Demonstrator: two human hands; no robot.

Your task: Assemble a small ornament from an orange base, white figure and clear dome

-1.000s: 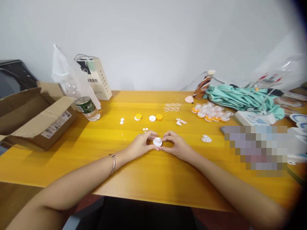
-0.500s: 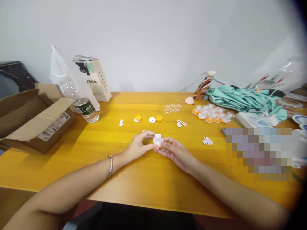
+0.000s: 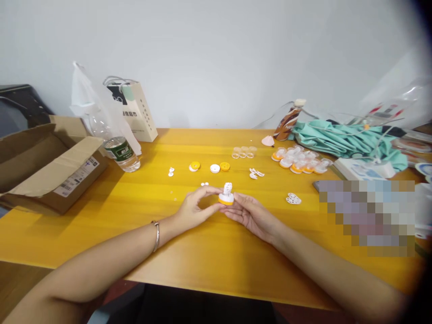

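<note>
Risk: the white insert [image 3: 228,187] standing on the orange cap [image 3: 226,200] looks only loosely seated; a squeeze off centre could tip it out onto the table [image 3: 141,216]. The left hand [image 3: 194,208] pinches the cap between thumb and forefinger, closed on it. The right hand [image 3: 251,215] lies half open, fingertips touching the cap at its 3 o'clock side, just above the table centre.
</note>
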